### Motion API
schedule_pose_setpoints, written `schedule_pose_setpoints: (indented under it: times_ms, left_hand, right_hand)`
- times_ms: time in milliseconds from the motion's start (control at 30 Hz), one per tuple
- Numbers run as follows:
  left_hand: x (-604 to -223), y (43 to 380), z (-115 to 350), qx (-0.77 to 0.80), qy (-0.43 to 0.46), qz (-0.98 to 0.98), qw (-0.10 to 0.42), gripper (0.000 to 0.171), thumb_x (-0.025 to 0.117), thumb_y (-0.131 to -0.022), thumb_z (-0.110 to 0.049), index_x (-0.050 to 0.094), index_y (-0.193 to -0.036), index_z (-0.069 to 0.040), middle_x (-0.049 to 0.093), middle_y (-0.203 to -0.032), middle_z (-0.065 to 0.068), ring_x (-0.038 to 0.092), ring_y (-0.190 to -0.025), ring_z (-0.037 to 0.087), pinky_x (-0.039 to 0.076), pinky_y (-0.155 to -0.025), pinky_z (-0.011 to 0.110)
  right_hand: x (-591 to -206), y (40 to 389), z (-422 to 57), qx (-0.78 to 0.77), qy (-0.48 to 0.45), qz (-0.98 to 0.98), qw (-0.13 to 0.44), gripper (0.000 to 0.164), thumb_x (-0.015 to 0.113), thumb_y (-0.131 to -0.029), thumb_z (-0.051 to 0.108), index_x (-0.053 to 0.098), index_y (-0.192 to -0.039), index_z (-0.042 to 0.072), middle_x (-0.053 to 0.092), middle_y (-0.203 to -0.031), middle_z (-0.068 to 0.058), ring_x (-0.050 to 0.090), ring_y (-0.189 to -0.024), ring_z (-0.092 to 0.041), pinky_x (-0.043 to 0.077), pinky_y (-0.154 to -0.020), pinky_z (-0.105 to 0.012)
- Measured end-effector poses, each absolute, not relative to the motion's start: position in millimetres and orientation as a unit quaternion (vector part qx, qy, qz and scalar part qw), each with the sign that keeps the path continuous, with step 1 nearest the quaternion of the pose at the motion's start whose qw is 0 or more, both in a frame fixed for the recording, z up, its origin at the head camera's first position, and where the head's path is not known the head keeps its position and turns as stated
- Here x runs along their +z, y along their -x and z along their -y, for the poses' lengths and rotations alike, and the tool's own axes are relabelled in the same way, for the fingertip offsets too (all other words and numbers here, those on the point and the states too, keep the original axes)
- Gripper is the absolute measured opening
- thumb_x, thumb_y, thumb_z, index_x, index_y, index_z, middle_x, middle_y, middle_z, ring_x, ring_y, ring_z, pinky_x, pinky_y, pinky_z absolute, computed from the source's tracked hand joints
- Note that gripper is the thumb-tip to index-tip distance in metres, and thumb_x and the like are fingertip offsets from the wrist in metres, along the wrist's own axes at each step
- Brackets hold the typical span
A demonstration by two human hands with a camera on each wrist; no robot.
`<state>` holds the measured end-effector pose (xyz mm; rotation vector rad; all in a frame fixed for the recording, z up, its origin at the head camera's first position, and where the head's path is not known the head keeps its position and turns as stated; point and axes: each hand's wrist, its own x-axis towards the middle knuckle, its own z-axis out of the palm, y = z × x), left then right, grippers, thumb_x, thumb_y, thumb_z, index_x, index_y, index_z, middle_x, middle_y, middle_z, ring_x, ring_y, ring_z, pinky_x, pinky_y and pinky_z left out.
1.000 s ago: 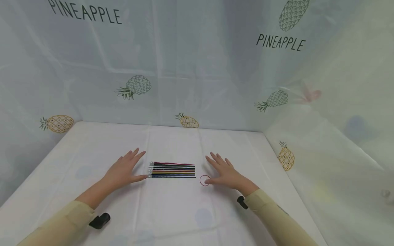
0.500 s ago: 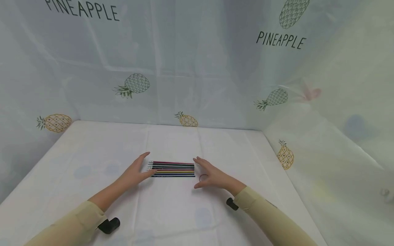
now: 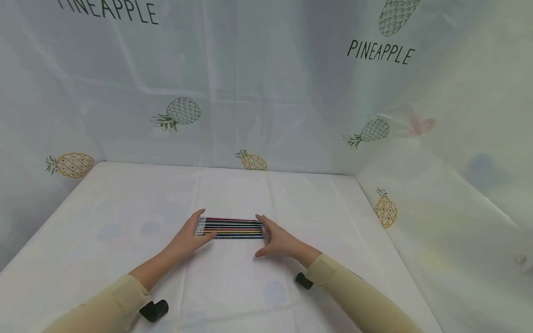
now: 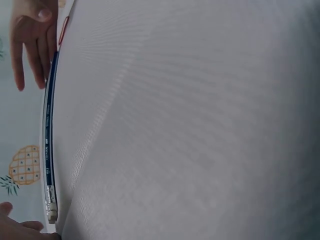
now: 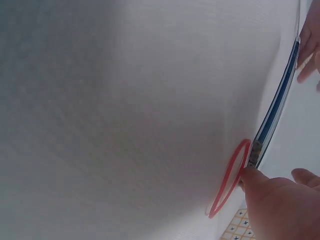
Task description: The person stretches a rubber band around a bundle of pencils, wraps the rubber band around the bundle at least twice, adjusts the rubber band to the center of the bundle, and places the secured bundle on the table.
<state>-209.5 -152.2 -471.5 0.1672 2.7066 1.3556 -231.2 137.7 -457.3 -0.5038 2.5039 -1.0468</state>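
Observation:
A row of pencils [image 3: 235,229] with different-coloured barrels lies side by side on the white cloth, eraser ends to the left. My left hand [image 3: 187,240] spans the eraser ends in the head view, thumb overlapping the near pencils and fingers at the far side. At the other end my right hand [image 3: 281,239] is spread, fingers by the far corner and thumb nearer me. A red rubber band [image 5: 230,180] lies flat beside the right thumb in the right wrist view; in the head view the right hand hides it. The nearest pencil [image 4: 50,125] is dark blue.
A white cloth [image 3: 233,286] covers the table, with its back edge along a hanging curtain [image 3: 270,101] printed with pineapples. Another sheet [image 3: 449,222] hangs down the right side. Black wrist cameras [image 3: 154,311] sit under both sleeves.
Both hands have moved inward to the ends of the pencil row, the left thumb now over it. The right hand has come over the rubber band. The pencils are almost unmoved.

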Motion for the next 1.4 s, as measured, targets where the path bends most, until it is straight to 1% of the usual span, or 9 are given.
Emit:
schedule_pose_setpoints:
  times_ms: [100, 200, 367, 500, 633, 733, 867, 1100, 1400]
  left_hand:
    - [-473, 210, 151, 0.447, -0.053, -0.891, 0.055, 0.085, 0.069, -0.090, -0.030, 0.018, -0.151, 0.000, 0.038, -0.141, 0.029, 0.034, -0.133, 0.045, 0.028, -0.106, 0.060]
    - [-473, 211, 149, 0.449, -0.054, -0.890, 0.054, 0.085, 0.069, -0.090, -0.031, 0.018, -0.151, 0.000, 0.039, -0.141, 0.028, 0.035, -0.133, 0.045, 0.029, -0.106, 0.060]
    - [-473, 210, 145, 0.451, -0.053, -0.889, 0.054, 0.084, 0.069, -0.090, -0.030, 0.020, -0.151, 0.000, 0.034, -0.145, 0.030, 0.032, -0.135, 0.046, 0.028, -0.107, 0.060]
    - [-475, 209, 141, 0.448, -0.048, -0.892, 0.042, 0.084, 0.070, -0.089, -0.030, 0.021, -0.150, 0.001, 0.030, -0.149, 0.030, 0.029, -0.137, 0.046, 0.027, -0.108, 0.059]
    - [-479, 209, 138, 0.441, -0.052, -0.896, 0.022, 0.082, 0.070, -0.089, -0.027, 0.023, -0.149, 0.003, 0.031, -0.147, 0.030, 0.032, -0.135, 0.044, 0.028, -0.108, 0.056]
    - [-482, 209, 136, 0.435, -0.052, -0.899, 0.008, 0.080, 0.070, -0.088, -0.025, 0.025, -0.148, 0.003, 0.037, -0.142, 0.028, 0.039, -0.129, 0.041, 0.032, -0.106, 0.054]
    - [-484, 209, 132, 0.437, -0.051, -0.898, -0.002, 0.080, 0.071, -0.086, -0.025, 0.027, -0.147, 0.004, 0.044, -0.132, 0.025, 0.046, -0.119, 0.038, 0.037, -0.102, 0.053]
    - [-486, 210, 131, 0.440, -0.046, -0.897, 0.005, 0.081, 0.071, -0.087, -0.025, 0.025, -0.148, 0.002, 0.036, -0.142, 0.027, 0.039, -0.129, 0.041, 0.032, -0.106, 0.055]
    - [-485, 211, 132, 0.440, -0.054, -0.896, 0.006, 0.082, 0.072, -0.085, -0.023, 0.025, -0.148, 0.002, 0.041, -0.136, 0.025, 0.044, -0.122, 0.038, 0.035, -0.103, 0.054]
  right_hand:
    - [-457, 232, -134, -0.369, 0.167, -0.895, 0.188, 0.111, 0.092, -0.067, 0.021, 0.025, -0.155, 0.020, 0.023, -0.159, -0.008, 0.021, -0.145, -0.028, 0.021, -0.114, -0.048]
    - [-457, 233, -131, -0.369, 0.161, -0.896, 0.189, 0.111, 0.091, -0.068, 0.021, 0.023, -0.156, 0.021, 0.027, -0.157, -0.006, 0.023, -0.144, -0.027, 0.021, -0.114, -0.048]
    - [-456, 233, -129, -0.385, 0.157, -0.888, 0.198, 0.114, 0.092, -0.066, 0.018, 0.022, -0.156, 0.019, 0.026, -0.158, -0.007, 0.020, -0.145, -0.028, 0.018, -0.114, -0.049]
    - [-459, 232, -129, -0.404, 0.158, -0.879, 0.197, 0.115, 0.092, -0.065, 0.015, 0.022, -0.156, 0.018, 0.025, -0.158, -0.008, 0.019, -0.146, -0.028, 0.015, -0.115, -0.050]
    - [-466, 232, -126, -0.432, 0.164, -0.865, 0.197, 0.117, 0.092, -0.065, 0.013, 0.020, -0.156, 0.017, 0.017, -0.160, -0.012, 0.012, -0.147, -0.028, 0.011, -0.116, -0.049]
    - [-469, 230, -123, -0.440, 0.162, -0.861, 0.198, 0.118, 0.093, -0.065, 0.013, 0.019, -0.156, 0.017, 0.008, -0.162, -0.012, 0.007, -0.148, -0.027, 0.010, -0.116, -0.048]
    - [-467, 225, -121, -0.433, 0.143, -0.869, 0.190, 0.117, 0.093, -0.065, 0.016, 0.020, -0.156, 0.019, 0.007, -0.162, -0.012, 0.009, -0.147, -0.029, 0.012, -0.116, -0.049]
    - [-466, 218, -118, -0.424, 0.118, -0.881, 0.171, 0.112, 0.091, -0.068, 0.020, 0.021, -0.156, 0.020, 0.011, -0.161, -0.013, 0.015, -0.146, -0.032, 0.017, -0.114, -0.050]
    - [-468, 218, -114, -0.433, 0.109, -0.881, 0.157, 0.112, 0.091, -0.068, 0.020, 0.022, -0.156, 0.019, 0.013, -0.161, -0.015, 0.016, -0.146, -0.033, 0.018, -0.114, -0.051]
